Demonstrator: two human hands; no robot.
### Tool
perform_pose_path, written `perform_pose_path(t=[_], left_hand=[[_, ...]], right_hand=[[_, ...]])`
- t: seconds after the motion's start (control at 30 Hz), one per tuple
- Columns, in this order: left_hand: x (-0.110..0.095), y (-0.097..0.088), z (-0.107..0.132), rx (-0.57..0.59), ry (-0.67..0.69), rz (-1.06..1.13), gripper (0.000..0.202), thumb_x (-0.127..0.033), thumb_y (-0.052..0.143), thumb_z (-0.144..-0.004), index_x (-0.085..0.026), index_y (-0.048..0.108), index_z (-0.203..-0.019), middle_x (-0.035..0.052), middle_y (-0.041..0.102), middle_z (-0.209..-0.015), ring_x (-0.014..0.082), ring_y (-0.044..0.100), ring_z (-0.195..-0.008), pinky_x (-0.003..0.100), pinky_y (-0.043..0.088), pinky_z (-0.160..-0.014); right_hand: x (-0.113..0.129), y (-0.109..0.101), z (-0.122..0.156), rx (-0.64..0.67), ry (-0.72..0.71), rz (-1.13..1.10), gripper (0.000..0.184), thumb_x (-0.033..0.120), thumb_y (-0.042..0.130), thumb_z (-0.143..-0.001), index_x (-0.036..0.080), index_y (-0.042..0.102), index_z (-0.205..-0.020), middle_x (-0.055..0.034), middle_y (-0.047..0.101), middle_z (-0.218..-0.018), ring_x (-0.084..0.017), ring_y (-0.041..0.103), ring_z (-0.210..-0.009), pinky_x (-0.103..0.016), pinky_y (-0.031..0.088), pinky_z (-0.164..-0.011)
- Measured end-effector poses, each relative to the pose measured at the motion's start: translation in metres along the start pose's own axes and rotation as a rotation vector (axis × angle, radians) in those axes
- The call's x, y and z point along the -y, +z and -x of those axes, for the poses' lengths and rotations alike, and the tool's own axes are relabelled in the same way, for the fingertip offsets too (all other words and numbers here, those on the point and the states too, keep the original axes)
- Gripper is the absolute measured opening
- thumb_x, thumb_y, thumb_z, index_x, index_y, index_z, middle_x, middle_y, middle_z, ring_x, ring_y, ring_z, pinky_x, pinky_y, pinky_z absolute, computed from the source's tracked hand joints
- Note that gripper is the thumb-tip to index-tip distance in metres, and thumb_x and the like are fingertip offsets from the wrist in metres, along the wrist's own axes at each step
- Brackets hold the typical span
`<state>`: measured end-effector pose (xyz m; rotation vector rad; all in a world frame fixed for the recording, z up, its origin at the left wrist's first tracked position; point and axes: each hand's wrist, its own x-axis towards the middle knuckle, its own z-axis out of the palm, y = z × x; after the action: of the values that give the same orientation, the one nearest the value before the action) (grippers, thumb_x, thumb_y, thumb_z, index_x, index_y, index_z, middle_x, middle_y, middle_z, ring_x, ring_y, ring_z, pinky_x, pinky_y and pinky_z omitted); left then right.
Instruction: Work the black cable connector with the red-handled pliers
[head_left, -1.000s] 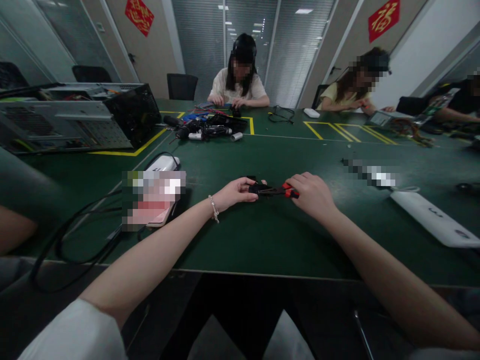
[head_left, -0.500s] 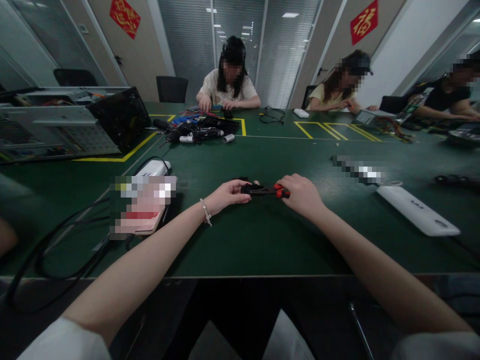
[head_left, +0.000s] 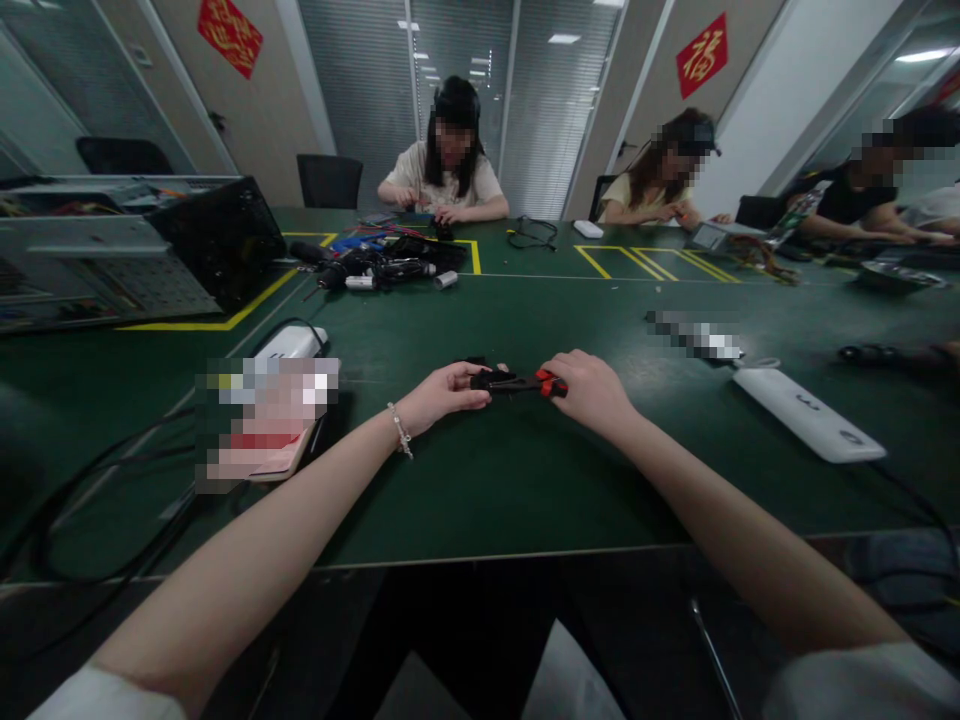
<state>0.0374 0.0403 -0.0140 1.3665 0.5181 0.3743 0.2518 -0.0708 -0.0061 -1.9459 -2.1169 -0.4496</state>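
Observation:
My right hand (head_left: 589, 390) is closed around the red-and-black handles of a pair of pliers (head_left: 529, 384), whose dark jaws point left. At the jaw end, my left hand (head_left: 448, 392) pinches a small black part (head_left: 484, 379); its exact kind is too dark to make out. The jaws meet or overlap this part, and I cannot tell whether they grip it. Just behind my left fingertips more black material lies on the green table (head_left: 480, 500), beside a small pale bit.
At the left stand an opened computer case (head_left: 90, 250), a white power bank (head_left: 289, 350) and a phone-like object (head_left: 277, 430) with cables. Tools and wires (head_left: 375, 262) are heaped ahead. Another white power bank (head_left: 806, 412) lies right. Several people sit across the table.
The whole view has shifted slightly, so most things appear a little further left. Both hands keep their hold on the pliers and the black part, with hardly any movement between them.

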Motion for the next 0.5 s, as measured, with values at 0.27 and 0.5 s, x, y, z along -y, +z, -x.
perform_pose_path(t=[0.27, 0.5], left_hand=[[0.0036, -0.0035, -0.0028, 0.027, 0.017, -0.015, 0.041, -0.01, 0.063, -0.072, -0.015, 0.052, -0.111, 0.0058, 0.063, -0.096, 0.0114, 0.061, -0.084, 0.037, 0.045, -0.09], [0.0024, -0.0024, -0.0018, 0.025, 0.011, 0.011, 0.04, -0.007, 0.063, -0.071, -0.015, 0.053, -0.108, 0.005, 0.063, -0.096, 0.0112, 0.061, -0.083, 0.036, 0.045, -0.09]], right_hand=[[0.0013, -0.0062, 0.0009, -0.066, -0.043, 0.077, 0.024, 0.015, 0.055, -0.068, 0.016, 0.059, -0.092, -0.0074, 0.061, -0.089, -0.021, 0.048, -0.082, -0.032, 0.037, -0.068], [0.0013, -0.0037, 0.0004, -0.019, -0.018, 0.012, 0.022, 0.017, 0.053, -0.07, 0.018, 0.059, -0.091, -0.0064, 0.062, -0.087, -0.02, 0.049, -0.079, -0.031, 0.038, -0.066]])
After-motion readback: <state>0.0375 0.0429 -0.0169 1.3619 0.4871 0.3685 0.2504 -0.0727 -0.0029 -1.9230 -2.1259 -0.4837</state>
